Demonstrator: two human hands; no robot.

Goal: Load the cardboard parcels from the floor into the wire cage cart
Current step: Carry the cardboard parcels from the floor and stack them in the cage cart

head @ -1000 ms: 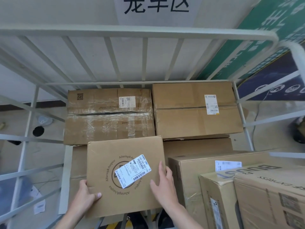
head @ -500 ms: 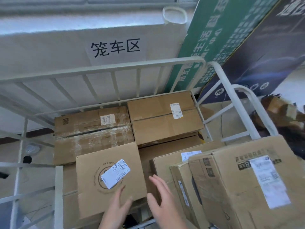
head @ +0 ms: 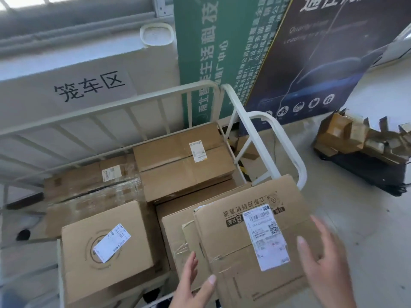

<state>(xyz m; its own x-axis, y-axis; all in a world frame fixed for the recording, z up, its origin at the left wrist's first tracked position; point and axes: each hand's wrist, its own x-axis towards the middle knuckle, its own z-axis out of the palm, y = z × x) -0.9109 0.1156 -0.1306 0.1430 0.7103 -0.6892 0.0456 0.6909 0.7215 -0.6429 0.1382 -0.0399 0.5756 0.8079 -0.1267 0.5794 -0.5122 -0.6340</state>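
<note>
The white wire cage cart [head: 275,150] holds several cardboard parcels. A box with a round logo and a white label [head: 104,250] lies at the front left, free of both hands. At the front right stands a taller box with a long white label [head: 240,232], printed with Chinese characters. My left hand [head: 193,285] hovers with fingers apart by that box's lower left corner. My right hand [head: 324,258] is spread at its right side, fingers apart; whether it touches the cardboard I cannot tell. Two large boxes [head: 182,165] lie along the cage's back.
A pile of small cardboard boxes [head: 351,138] sits on a dark base on the floor at the right. Green and dark banners [head: 222,52] lean on the wall behind the cage. The tiled floor [head: 367,218] lies right of the cart.
Both hands have let go of the logo box, now resting at the front left, and moved right to the taller labelled box. The view has swung right and up.
</note>
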